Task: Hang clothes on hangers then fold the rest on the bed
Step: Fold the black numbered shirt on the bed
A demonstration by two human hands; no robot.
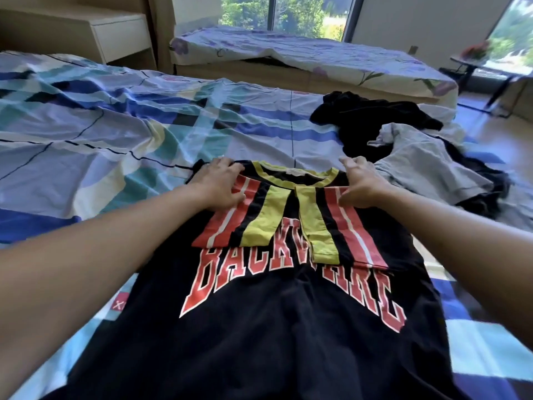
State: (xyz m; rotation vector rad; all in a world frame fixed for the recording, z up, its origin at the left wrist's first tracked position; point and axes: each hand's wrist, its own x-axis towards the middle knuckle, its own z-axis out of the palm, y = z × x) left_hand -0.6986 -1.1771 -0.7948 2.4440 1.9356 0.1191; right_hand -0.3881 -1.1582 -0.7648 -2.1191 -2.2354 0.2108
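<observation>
1. Bed (pixel 86 125): covered with a blue, teal and white plaid sheet, creased. Both hands are laid over it, and it runs on to the left of the left hand and beyond both hands.
2. Black T-shirt (pixel 259 327): spread flat on the bed, front up, with red block lettering outlined in white. It is placed under both hands and extends from them back toward the person.
3. Second bed (pixel 288 50): floral sheet, seen well beyond both hands, under the windows.
4. Black garment (pixel 363 122): left crumpled on the bed, beyond the right hand and slightly to its right, apart from it.
5. Grey garment (pixel 418 160): left bunched just to the right of the right hand, partly laid over the black garment.
6. Sleeves (pixel 230 223): striped red, white, black and yellow-green, both folded inward onto the chest, part of the lettering covered. One is pinned under each hand.
7. Left hand (pixel 222 183): held flat, fingers spread, pressed onto the shirt's shoulder and folded sleeve. Nothing is gripped.
8. Right hand (pixel 362 183): fingers loosely arched and apart, thumb set on the other folded sleeve. No closed grip is seen.
9. Collar (pixel 291 173): yellow-green rib, located between the two hands.
</observation>
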